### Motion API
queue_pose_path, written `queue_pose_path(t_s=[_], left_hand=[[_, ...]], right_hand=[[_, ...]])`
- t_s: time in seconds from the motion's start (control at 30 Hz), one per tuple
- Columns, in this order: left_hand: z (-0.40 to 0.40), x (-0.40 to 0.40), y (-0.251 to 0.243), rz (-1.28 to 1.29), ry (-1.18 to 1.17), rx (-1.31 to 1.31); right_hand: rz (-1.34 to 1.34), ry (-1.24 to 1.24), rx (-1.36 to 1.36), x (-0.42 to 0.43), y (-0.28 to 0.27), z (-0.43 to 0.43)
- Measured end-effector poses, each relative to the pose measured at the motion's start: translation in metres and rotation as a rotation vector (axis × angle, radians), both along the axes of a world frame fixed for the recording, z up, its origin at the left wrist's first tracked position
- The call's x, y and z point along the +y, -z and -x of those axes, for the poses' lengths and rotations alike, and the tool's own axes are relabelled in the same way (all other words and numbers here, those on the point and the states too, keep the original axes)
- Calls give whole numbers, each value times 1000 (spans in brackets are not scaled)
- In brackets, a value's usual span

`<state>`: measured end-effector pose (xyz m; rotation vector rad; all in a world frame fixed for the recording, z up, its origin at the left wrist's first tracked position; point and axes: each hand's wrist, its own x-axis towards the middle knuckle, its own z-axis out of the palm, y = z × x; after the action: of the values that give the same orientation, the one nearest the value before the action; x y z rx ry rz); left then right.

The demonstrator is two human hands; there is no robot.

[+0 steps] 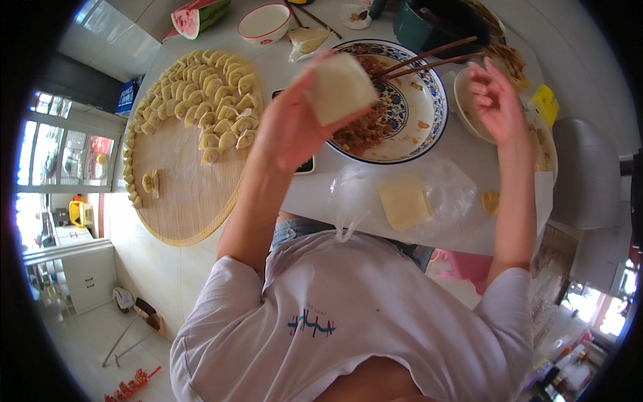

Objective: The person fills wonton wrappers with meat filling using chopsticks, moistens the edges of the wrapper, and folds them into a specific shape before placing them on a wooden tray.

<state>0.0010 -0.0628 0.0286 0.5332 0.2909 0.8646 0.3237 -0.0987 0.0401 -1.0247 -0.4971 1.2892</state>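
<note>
A square dough wrapper [342, 89] lies across the palm and fingers of my left hand [296, 120], above the left side of a blue-and-white patterned plate [424, 128]. Minced filling [364, 133] covers part of that plate, and two wooden chopsticks [432, 58] lean on its far right. My right hand [497, 103] is raised over a white bowl [467, 108], fingers apart and holding nothing. A stack of wrappers [406, 201] rests on a clear plastic bag [452, 188] near the table's front edge. Folded dumplings [211, 95] line a round woven tray [186, 201] at left.
A watermelon piece [198, 20], a red-rimmed white bowl [263, 25] and a small bag [309, 40] stand at the back. A dark green pot [412, 30] is at the far right. A dark phone-like object [305, 167] lies partly under my left hand. A grey chair [585, 176] is at right.
</note>
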Motion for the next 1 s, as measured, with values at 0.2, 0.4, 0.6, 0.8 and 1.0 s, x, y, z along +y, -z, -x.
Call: queue_pose_path(t_s=[0.2,0.4,0.6,0.8,1.0], left_hand=[[22,12,0,-53,-106,60],[10,44,4,-48,-85,-3],[-14,70,3,-29,-276,177],[-11,74,12,-10,-357,152],[-9,81,22,-37,-334,113]], right_hand=[[20,-205,53,50,31,-9],[-165,-139,-834,30,7,53],[-195,34,-849,11,-3,30],[-143,40,-644,23,18,32],[-142,82,-506,26,29,48]])
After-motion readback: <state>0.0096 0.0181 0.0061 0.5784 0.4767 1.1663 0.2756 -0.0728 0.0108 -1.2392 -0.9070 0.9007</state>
